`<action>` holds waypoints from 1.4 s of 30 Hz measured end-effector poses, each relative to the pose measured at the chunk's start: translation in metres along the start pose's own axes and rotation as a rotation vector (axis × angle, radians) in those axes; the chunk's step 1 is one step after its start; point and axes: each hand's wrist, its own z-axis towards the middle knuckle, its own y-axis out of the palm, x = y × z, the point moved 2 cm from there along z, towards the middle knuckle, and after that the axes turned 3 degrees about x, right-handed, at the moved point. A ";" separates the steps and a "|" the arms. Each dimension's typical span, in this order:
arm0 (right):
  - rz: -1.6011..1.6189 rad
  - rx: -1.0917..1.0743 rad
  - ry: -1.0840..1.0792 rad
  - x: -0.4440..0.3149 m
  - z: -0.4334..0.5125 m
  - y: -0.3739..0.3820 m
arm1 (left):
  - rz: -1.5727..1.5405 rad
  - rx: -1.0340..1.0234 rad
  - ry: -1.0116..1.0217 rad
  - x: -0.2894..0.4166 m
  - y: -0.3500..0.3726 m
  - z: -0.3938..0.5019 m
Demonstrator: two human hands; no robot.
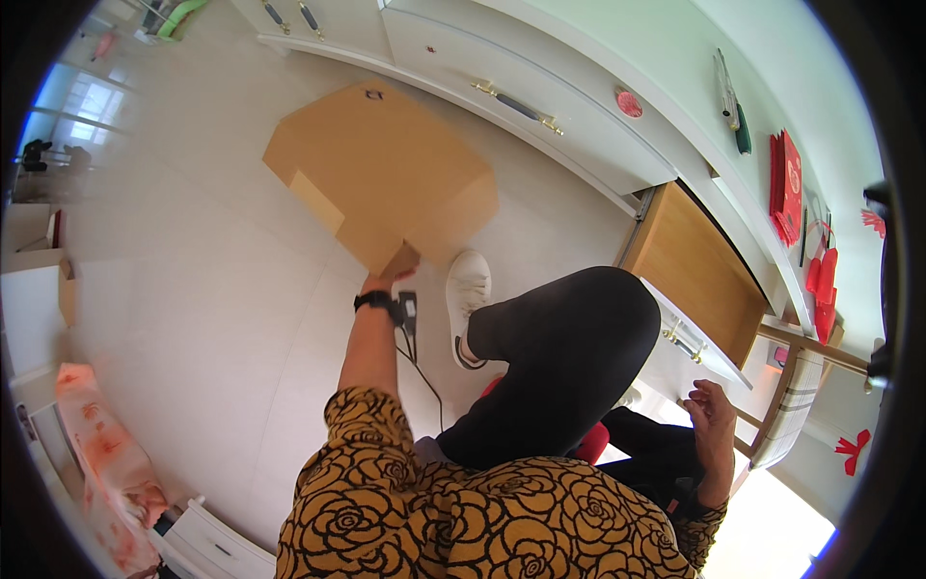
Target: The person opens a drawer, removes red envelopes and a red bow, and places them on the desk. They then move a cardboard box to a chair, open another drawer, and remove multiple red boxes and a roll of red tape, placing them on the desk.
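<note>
A flat, folded cardboard sheet (391, 159) with cut corners extends over the pale floor ahead of me. My left hand (398, 264) grips its near edge, with some fingers hidden by the cardboard; a black band is round that wrist. My right hand (709, 412) is off to the right, fingers apart and slightly bent, holding nothing. It is near the front of a pulled-out wooden drawer (694, 268) but does not plainly touch it. A white shoe (470, 286) stands on the floor just beyond my bent knee.
A black power adapter (409, 311) and its cable lie by my left wrist. White cabinets (535, 108) run along the upper right. Their top holds a green-handled tool (743, 130) and red envelopes (787, 188). A chair (788, 405) stands right; a small white drawer unit (210, 539) is lower left.
</note>
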 end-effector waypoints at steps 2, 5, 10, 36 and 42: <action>0.006 -0.013 -0.002 0.000 0.001 0.003 | -0.086 -0.006 -0.033 -0.007 -0.024 -0.024; -0.015 -0.035 -0.029 -0.001 0.000 0.006 | -0.133 -0.008 -0.093 -0.023 -0.045 -0.045; -0.019 -0.034 -0.081 -0.005 -0.002 -0.001 | -0.171 -0.020 -0.139 -0.043 -0.044 -0.047; 0.230 0.093 -0.314 -0.032 -0.043 -0.023 | -0.133 -0.028 0.212 0.094 -0.066 -0.150; 0.328 0.073 -0.431 -0.059 -0.069 -0.033 | -0.062 -0.083 0.343 0.159 -0.067 -0.209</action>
